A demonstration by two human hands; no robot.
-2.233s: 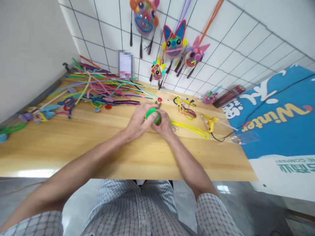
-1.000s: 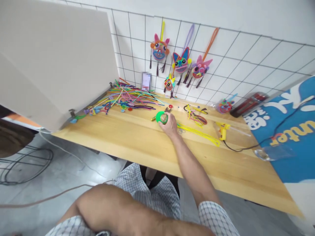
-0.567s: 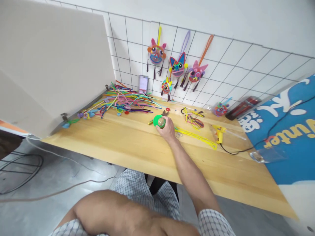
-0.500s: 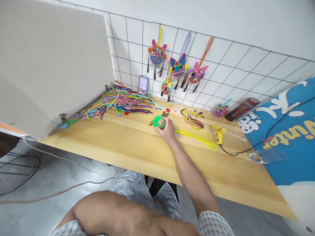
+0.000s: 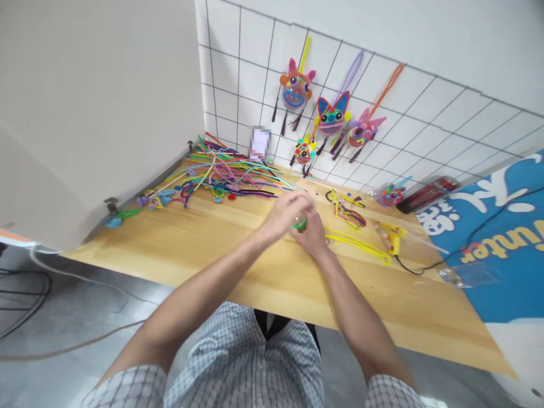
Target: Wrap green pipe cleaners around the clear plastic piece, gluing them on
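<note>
My right hand [image 5: 313,233] is closed around a small round green piece with a clear dome [image 5: 300,224], above the middle of the table. My left hand [image 5: 288,213] reaches over the same piece from the left; its fingers are blurred and overlap the right hand's fingers. Most of the green piece is hidden between the two hands. Just right of the hands lie yellow pipe cleaners [image 5: 361,245].
Colourful pipe cleaners [image 5: 229,170] lie heaped at the back left. To the right are a yellow glue gun [image 5: 395,238] with a black cord, a dark red flask [image 5: 429,194] and a clear plastic bag [image 5: 471,276]. Decorated face ornaments [image 5: 334,119] hang on the wall grid.
My left arm has come up from near my body, and its hand now meets the right at the green piece. The view has shifted slightly.
</note>
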